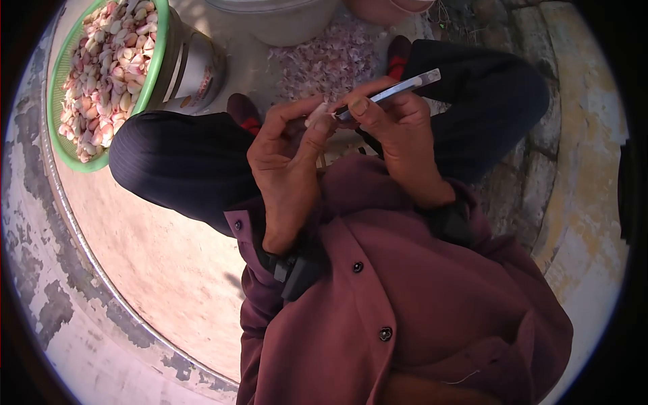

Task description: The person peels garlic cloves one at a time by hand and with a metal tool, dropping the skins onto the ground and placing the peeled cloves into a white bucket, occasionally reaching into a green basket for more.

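Observation:
Between the thumb and fingers of my left hand (287,145) is a pale garlic clove (317,113). My right hand (401,138) grips a flat metal knife (412,83), its handle end sticking out to the upper right. The knife's other end is close to the clove, and both hands nearly touch there. Exact contact between knife and clove is too small to tell. A green basket (160,61) full of unpeeled garlic cloves (108,77) is at the upper left.
Garlic skins (324,64) lie scattered on the ground beyond my hands. A white bucket (202,74) stands beside the basket. A large pale tub (277,20) and a pinkish container (388,8) are at the top. My bent legs flank the skins.

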Demonstrator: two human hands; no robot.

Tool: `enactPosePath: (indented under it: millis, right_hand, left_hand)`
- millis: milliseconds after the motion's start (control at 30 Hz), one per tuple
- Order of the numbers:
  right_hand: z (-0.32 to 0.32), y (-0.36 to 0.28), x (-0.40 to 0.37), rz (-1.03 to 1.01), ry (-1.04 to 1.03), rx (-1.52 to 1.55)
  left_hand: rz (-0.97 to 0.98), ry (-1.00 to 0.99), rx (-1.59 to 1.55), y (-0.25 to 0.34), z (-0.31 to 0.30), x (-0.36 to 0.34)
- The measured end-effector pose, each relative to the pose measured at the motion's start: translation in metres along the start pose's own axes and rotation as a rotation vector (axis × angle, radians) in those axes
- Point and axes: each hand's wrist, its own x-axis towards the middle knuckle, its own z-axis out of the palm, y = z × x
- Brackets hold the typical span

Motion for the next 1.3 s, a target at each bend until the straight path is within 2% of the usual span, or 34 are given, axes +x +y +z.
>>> enactPosePath:
  millis: [67,133,167,233,300,333,400,467,500,533,633,700,767,833,900,933,1000,1033,1100,1133,1167,1200,1233,1300]
  right_hand:
    - [-0.012,0.008,0.003,0.025,0.08,0.028]
    - [-0.028,0.018,0.006,0.057,0.155,0.056]
    - [-0.037,0.022,0.009,0.049,0.184,-0.058]
    - [-0.037,0.019,0.011,0.042,0.212,-0.173]
    - [-0.029,0.005,0.005,0.008,0.106,-0.26]
    - [-0.023,-0.001,0.002,0.006,0.111,-0.265]
    - [-0.009,-0.009,-0.002,0.026,-0.021,-0.215]
    - [-0.001,-0.007,-0.001,-0.005,-0.047,-0.252]
    - [0.001,-0.006,-0.001,-0.036,-0.077,-0.285]
    - [0.002,-0.008,-0.002,-0.035,-0.077,-0.285]
    - [0.003,-0.013,-0.002,0.008,-0.078,-0.296]
    - [0.004,-0.017,-0.001,-0.121,-0.139,-0.468]
    - [0.003,-0.018,-0.001,-0.092,-0.129,-0.456]
    - [0.001,-0.018,-0.001,-0.064,-0.118,-0.444]
    - [-0.002,-0.014,-0.001,0.065,-0.068,-0.264]
    - [-0.003,-0.013,-0.001,0.065,-0.067,-0.263]
    - [-0.007,-0.011,0.001,0.258,0.07,0.01]
    - [-0.009,-0.008,0.001,0.259,0.069,0.011]
    - [-0.018,0.0,0.002,0.337,0.142,0.244]
    - [-0.027,0.008,0.005,0.336,0.142,0.244]
    - [-0.04,0.017,0.008,0.223,0.223,0.077]
    - [-0.048,0.023,0.01,0.107,0.3,-0.091]
    - [-0.055,0.026,0.011,0.034,0.295,-0.133]
    - [-0.058,0.018,0.008,0.055,0.264,-0.175]
  left_hand:
    - [0.014,0.041,-0.018,0.001,-0.001,0.001]
    - [0.224,0.021,0.211,-0.004,-0.007,0.003]
    - [0.223,0.023,0.21,-0.007,-0.01,0.004]
    - [0.403,0.021,0.471,-0.013,-0.016,0.007]
    - [0.387,0.01,0.529,-0.012,-0.015,0.005]
    - [0.383,0.001,0.583,-0.01,-0.013,0.005]
    - [0.379,-0.006,0.64,-0.007,-0.008,0.004]
    - [0.375,-0.012,0.7,-0.005,-0.006,0.003]
    - [0.441,-0.024,0.747,-0.005,-0.006,0.003]
    - [0.507,-0.036,0.793,-0.004,-0.006,0.003]
    - [0.533,-0.058,0.833,-0.002,-0.008,0.001]
    - [0.53,-0.057,0.827,0.001,-0.007,0.001]
    - [0.528,-0.058,0.819,0.001,-0.006,0.002]
    - [0.608,-0.057,0.853,-0.001,-0.007,0.004]
    - [0.585,-0.063,0.837,0.0,-0.007,0.001]
    - [0.562,-0.067,0.823,0.0,-0.006,0.0]
    - [0.547,-0.077,0.777,0.001,-0.004,-0.002]
    - [0.535,-0.084,0.73,0.002,-0.003,-0.003]
    - [0.551,-0.053,0.723,0.007,0.0,-0.003]
    - [0.566,-0.026,0.713,0.009,0.001,-0.002]
    - [0.566,-0.027,0.712,0.006,0.0,-0.002]
    - [0.483,-0.002,0.584,0.002,-0.001,-0.002]
    - [0.401,0.023,0.456,0.0,0.0,-0.001]
    - [0.42,0.036,0.471,0.0,0.0,0.002]
